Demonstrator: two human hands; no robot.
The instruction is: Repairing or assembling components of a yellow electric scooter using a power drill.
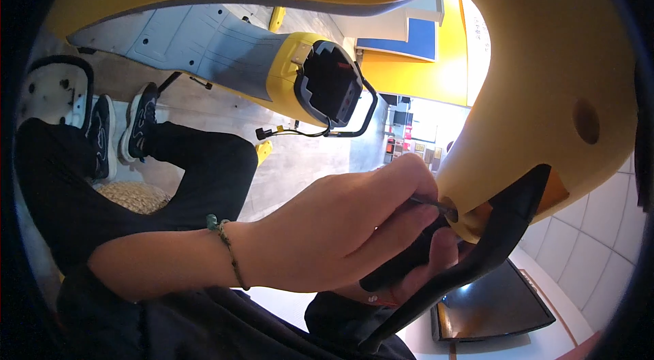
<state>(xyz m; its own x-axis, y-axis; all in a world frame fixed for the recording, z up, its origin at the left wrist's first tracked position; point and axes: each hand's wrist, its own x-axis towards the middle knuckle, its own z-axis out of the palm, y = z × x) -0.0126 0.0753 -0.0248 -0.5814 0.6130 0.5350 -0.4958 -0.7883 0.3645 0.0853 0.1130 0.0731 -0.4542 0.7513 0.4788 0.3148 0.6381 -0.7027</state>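
My left hand point(334, 224), with a beaded cord bracelet, pinches a thin dark tool point(443, 207) whose end is at a hole in the large yellow curved shell point(558, 67). A black tubular bar point(507, 224) runs from that shell down toward my body. Behind and below the left hand is my right hand point(436, 258), with a red cord bracelet, thumb raised and fingers curled near the bar and shell; what it grips is hidden.
A grey and yellow body part point(238, 53) with a dark opening, black loop bar and dangling cable lies beyond. My legs point(204, 149) are bent beside a woven cushion point(129, 193). A wall screen point(490, 305) is at lower right, shelves point(409, 135) farther off.
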